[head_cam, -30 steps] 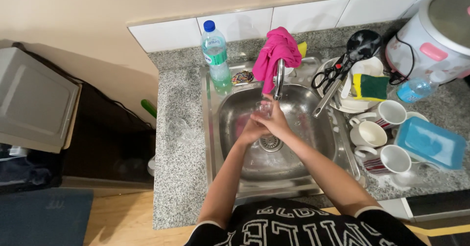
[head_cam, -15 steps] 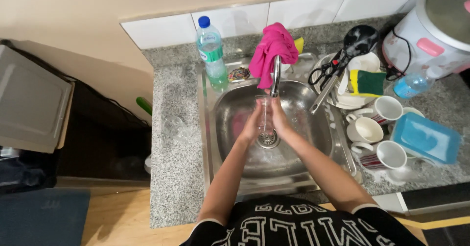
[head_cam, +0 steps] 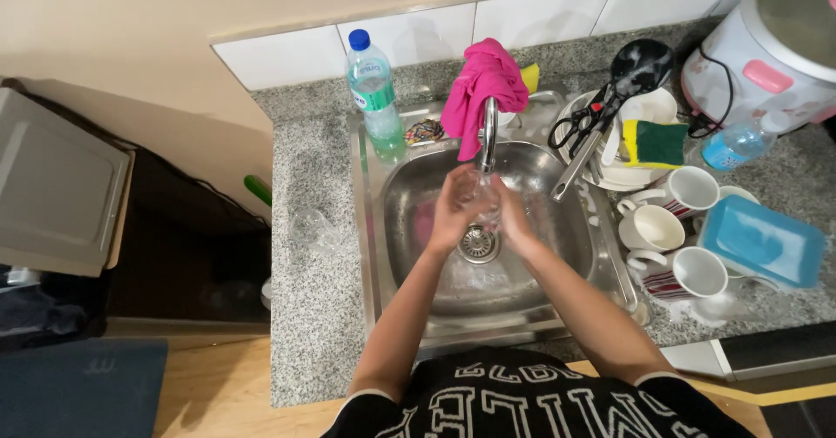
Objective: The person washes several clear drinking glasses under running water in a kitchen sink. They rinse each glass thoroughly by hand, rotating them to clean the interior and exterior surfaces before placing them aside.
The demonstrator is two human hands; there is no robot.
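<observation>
Both my hands are over the steel sink [head_cam: 376, 229], right under the faucet [head_cam: 488, 129]. Between them is a clear glass [head_cam: 477, 191]. My left hand [head_cam: 451, 213] wraps its left side and my right hand [head_cam: 515, 222] cups its right side. The glass sits just above the drain [head_cam: 477, 245]. A pink cloth [head_cam: 483, 85] hangs over the top of the faucet. Whether water is running is hard to tell.
A plastic bottle [head_cam: 373, 90] stands at the sink's back left, and a clear glass [head_cam: 313, 229] sits on the granite counter to the left. To the right are scissors [head_cam: 582, 126], a sponge [head_cam: 658, 143], mugs [head_cam: 653, 226], a blue container [head_cam: 763, 243] and a rice cooker [head_cam: 775, 46].
My hands stay under the faucet. They were pressed together a second ago and now sit a little apart around the glass. The view has shifted slightly.
</observation>
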